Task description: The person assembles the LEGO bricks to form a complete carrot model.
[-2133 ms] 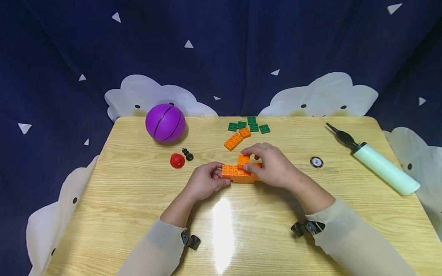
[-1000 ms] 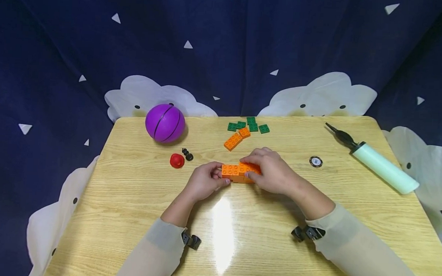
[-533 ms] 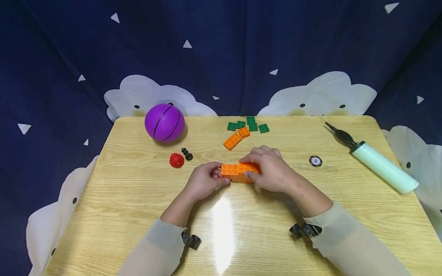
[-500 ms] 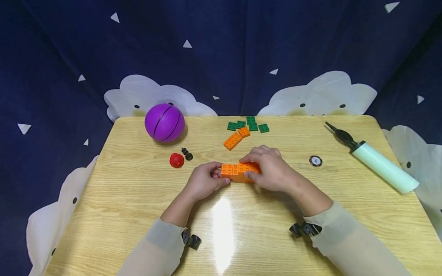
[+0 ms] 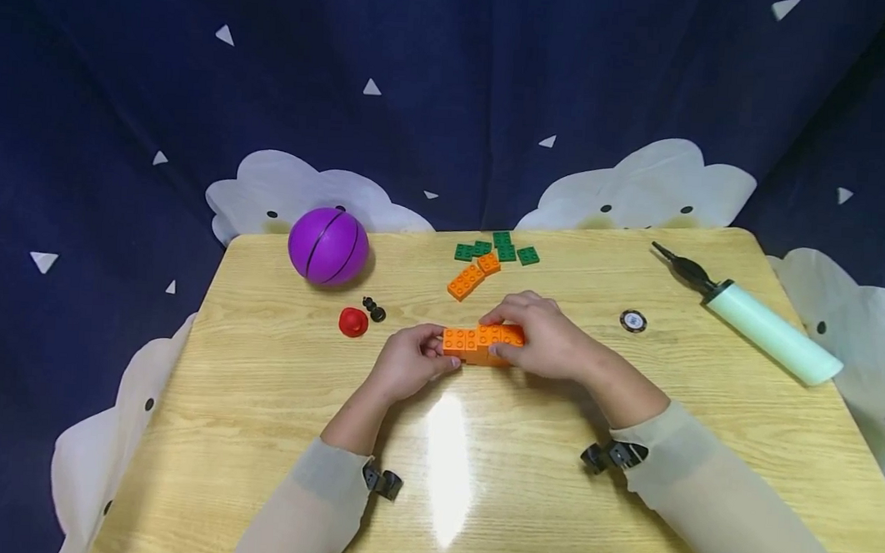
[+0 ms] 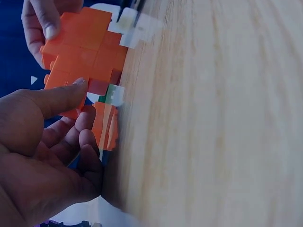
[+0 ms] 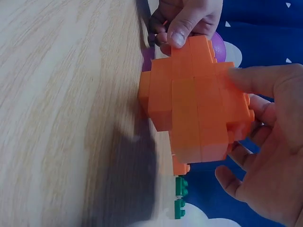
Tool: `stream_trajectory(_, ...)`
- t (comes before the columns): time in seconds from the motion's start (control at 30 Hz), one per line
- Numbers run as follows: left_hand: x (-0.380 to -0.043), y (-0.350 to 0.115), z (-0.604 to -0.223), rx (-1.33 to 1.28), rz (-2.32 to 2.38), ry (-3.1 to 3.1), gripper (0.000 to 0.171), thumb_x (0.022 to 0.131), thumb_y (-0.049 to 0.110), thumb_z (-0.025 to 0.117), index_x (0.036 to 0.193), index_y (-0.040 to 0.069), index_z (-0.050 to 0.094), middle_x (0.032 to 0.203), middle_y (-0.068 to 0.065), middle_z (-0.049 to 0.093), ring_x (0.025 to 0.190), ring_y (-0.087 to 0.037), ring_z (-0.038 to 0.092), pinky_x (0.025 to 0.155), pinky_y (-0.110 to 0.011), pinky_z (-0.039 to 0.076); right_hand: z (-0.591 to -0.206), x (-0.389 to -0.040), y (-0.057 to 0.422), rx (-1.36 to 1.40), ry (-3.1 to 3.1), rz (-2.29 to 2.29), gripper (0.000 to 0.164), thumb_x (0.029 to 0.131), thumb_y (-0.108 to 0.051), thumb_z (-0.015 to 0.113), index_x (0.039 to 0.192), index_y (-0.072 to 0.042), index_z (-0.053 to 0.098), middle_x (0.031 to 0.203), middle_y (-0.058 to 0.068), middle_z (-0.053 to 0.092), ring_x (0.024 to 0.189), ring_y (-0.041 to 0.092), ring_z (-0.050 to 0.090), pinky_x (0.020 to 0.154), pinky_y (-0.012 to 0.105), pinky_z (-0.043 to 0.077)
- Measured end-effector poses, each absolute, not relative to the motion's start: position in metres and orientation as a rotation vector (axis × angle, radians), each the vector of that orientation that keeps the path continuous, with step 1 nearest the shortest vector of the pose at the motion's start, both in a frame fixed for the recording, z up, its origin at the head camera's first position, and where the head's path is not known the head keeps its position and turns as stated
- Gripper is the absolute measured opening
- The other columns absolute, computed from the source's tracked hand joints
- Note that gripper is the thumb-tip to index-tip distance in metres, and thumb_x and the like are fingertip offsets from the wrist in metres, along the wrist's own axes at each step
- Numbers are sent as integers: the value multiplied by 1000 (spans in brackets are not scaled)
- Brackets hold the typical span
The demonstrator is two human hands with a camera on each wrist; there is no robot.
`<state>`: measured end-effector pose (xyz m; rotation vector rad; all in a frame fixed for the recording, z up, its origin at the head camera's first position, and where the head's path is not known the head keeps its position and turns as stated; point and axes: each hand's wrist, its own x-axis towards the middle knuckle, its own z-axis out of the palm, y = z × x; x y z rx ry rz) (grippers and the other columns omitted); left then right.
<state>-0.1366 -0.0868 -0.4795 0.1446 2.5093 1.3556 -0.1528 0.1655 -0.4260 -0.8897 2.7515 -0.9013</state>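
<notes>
Pinching orange stud-brick build (image 5: 481, 345) by left end w/ L hand (image 5: 408, 362), by upper right part w/ R hand (image 5: 543, 336). Held over table (image 5: 279, 376), approx. midway btwn side edges, well in from far edge. Prob. pressing top layer (image 5: 489, 334) home; next, needing steady L grip, even R push.

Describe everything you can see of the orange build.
The build is several orange blocks joined together, plastic-looking, with smooth sides, visible seams and round studs facing up. Its outline is stepped: the right part stands higher than the left end. The left grip pinches its left end; the right grip holds its upper right part. Whether it touches the table is unclear.
</notes>
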Motion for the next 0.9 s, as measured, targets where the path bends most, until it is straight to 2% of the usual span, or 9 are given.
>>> stream_trajectory(0.23,-136,-88,-480,136,1374,2481,50,85,22,87,130,8,68,93,2,69,83,-19,60,75,-34,52,-431,-159,173,-904,2642,-1004,38,90,-25,81,127,-18,72,120,-4,68,114,20,57,99,43,46)
stream_trajectory(0.4,-137,-88,-481,141,1382,2489,50,84,22,88,129,8,69,91,2,68,82,-19,60,75,-35,51,-432,-165,177,-899,2587,-1031,39,93,-31,79,129,-18,71,126,-4,68,117,20,59,102,45,47)
stream_trajectory(0.6,-137,-87,-481,151,1396,2493,52,84,21,88,130,7,68,92,2,69,82,-17,60,75,-33,52,-433,-174,181,-829,2561,-1119,37,102,-34,67,131,-11,69,121,1,69,109,21,65,95,48,54)
stream_trajectory(0.77,-135,-86,-481,156,1425,2472,45,84,19,88,125,10,71,92,3,70,82,-18,61,74,-33,52,-436,-184,180,-715,2597,-1132,32,107,-30,59,131,-13,69,125,3,69,102,21,66,91,44,56)
stream_trajectory(0.9,-134,-88,-482,154,1423,2473,45,84,20,88,124,10,71,91,3,70,82,-18,60,74,-33,51,-438,-194,178,-641,2619,-1136,30,108,-27,56,132,-14,69,129,4,68,108,23,64,95,45,53)
